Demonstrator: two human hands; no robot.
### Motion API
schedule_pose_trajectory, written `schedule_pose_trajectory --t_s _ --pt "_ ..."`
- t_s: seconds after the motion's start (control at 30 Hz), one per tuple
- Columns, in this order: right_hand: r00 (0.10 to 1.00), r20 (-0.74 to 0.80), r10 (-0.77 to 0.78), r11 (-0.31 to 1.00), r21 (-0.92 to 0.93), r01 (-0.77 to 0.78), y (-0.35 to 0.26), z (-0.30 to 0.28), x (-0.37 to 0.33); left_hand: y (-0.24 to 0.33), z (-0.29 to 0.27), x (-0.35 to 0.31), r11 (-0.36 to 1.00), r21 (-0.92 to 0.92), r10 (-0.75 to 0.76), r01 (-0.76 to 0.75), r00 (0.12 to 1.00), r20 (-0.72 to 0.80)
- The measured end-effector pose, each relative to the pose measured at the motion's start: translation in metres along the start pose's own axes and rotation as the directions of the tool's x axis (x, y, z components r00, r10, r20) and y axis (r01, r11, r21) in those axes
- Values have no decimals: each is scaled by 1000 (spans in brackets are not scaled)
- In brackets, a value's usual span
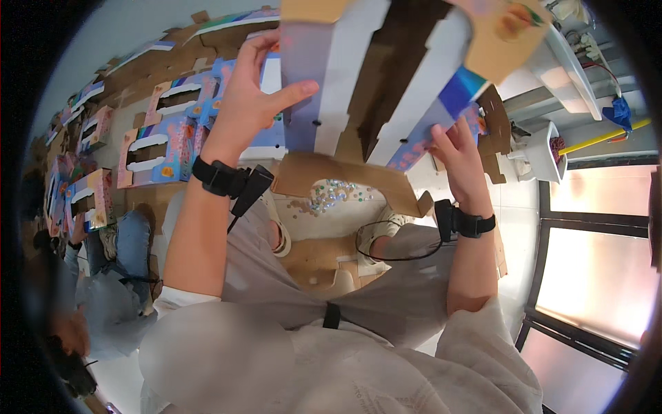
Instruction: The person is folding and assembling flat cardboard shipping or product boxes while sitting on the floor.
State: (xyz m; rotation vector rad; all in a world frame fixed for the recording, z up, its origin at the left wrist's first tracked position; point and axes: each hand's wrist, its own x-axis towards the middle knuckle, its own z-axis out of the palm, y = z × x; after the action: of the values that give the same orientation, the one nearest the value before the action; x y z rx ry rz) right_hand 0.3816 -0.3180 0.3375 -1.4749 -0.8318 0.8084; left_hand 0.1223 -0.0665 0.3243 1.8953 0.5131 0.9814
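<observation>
A large printed cardboard box (332, 103), lavender and white with orange and blue patches, is held up in front of me, partly cut off by the top edge. Its long slot shows a brown inside, and a brown flap (345, 172) hangs from the near end. My left hand (258, 103) grips the left side, thumb across the lavender face and fingers partly hidden behind. On the lower right edge, my right hand (458, 159) holds the box between thumb and fingers. Black straps with small dark devices circle both wrists.
Several similar printed boxes (147, 153) sit to the left on brown cardboard. Small shiny round pieces (334, 196) lie on the floor between my feet. Another person's jeans (133, 241) show at the left. A white bin (545, 153) and a yellow pole (605, 136) are at the right.
</observation>
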Motion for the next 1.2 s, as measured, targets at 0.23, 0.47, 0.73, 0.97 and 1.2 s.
schedule_pose_trajectory --t_s 0.23,0.47,0.73,0.97,1.2 --pt "999 7 38 998 44 -38 16 12 -4 -1 7 13 971 -219 -133 94 976 -173" --pt "932 -342 -122 989 -120 86 29 50 -3 22 36 -9 974 -226 -53 27 992 -112" --pt "919 -395 7 996 -75 -40 25 34 2 22 36 -7 985 -70 157 -160 986 -52" --pt "932 -349 94 977 -148 -153 31 32 2 24 48 -6 963 193 221 -189 962 -161" --pt "943 -333 11 967 -238 -96 39 36 8 26 51 -5 918 340 298 -204 920 -253"
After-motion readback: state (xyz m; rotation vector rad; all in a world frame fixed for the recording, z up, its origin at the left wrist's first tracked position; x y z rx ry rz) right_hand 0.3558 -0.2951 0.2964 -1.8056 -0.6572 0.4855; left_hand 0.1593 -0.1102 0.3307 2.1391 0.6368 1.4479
